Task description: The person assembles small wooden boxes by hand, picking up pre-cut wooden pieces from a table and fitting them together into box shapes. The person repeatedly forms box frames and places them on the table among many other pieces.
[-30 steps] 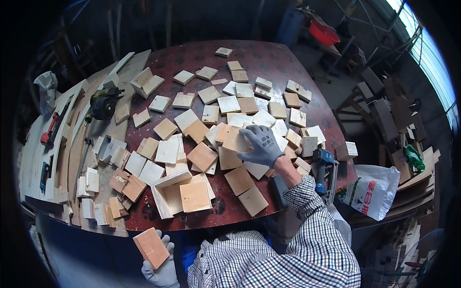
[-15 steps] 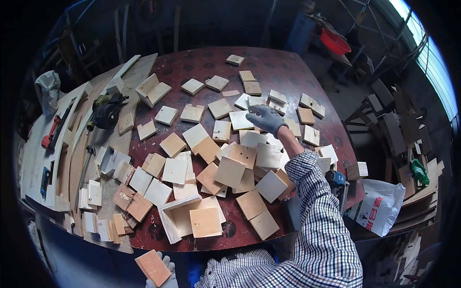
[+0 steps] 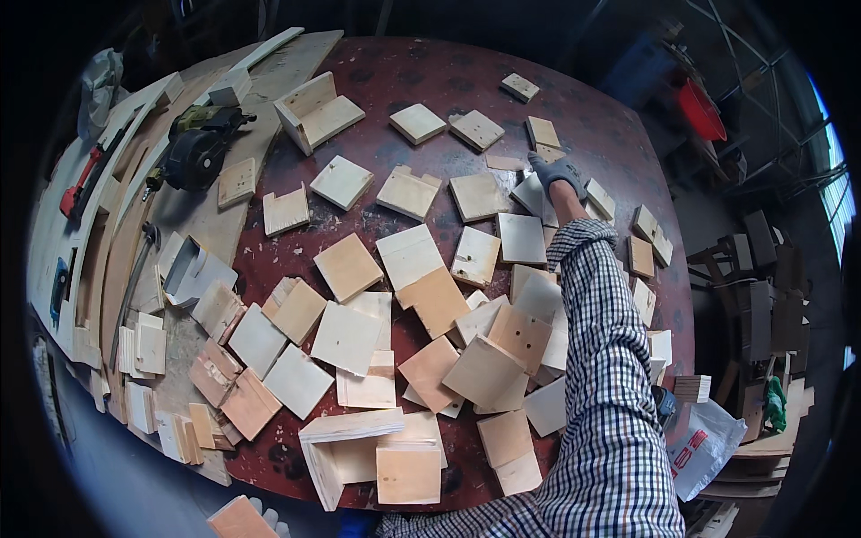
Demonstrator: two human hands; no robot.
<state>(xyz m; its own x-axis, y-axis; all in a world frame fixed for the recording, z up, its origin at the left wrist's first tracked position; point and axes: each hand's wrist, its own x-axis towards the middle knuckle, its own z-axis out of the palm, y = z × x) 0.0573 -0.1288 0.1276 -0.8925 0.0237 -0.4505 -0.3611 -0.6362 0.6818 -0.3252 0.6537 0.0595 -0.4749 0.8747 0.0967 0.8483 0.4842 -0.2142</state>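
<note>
At the lower edge my left hand (image 3: 272,520), in a pale glove, is closed on a reddish wooden block (image 3: 239,518); part of that hand falls outside the picture. My right arm stretches far across the dark red table (image 3: 448,67). Its grey-gloved right hand (image 3: 558,172) has its fingers out at the near edge of a small wood block (image 3: 548,152), and I cannot tell whether they touch it. Just beyond lies another block (image 3: 543,132). A pale square block (image 3: 534,195) sits partly under the hand, and a thin wood piece (image 3: 505,163) lies to its left.
Several wooden blocks and stacks cover the table, among them an L-shaped joined piece (image 3: 320,112) and a box-like one (image 3: 321,466). On the left boards lie a power tool (image 3: 199,148), a hammer (image 3: 134,287) and a red-handled tool (image 3: 81,184). A white sack (image 3: 708,448) stands right.
My right hand has reached farther across the table, toward the small blocks at the far right. The view has shifted, and my left hand with its block sits lower in the picture.
</note>
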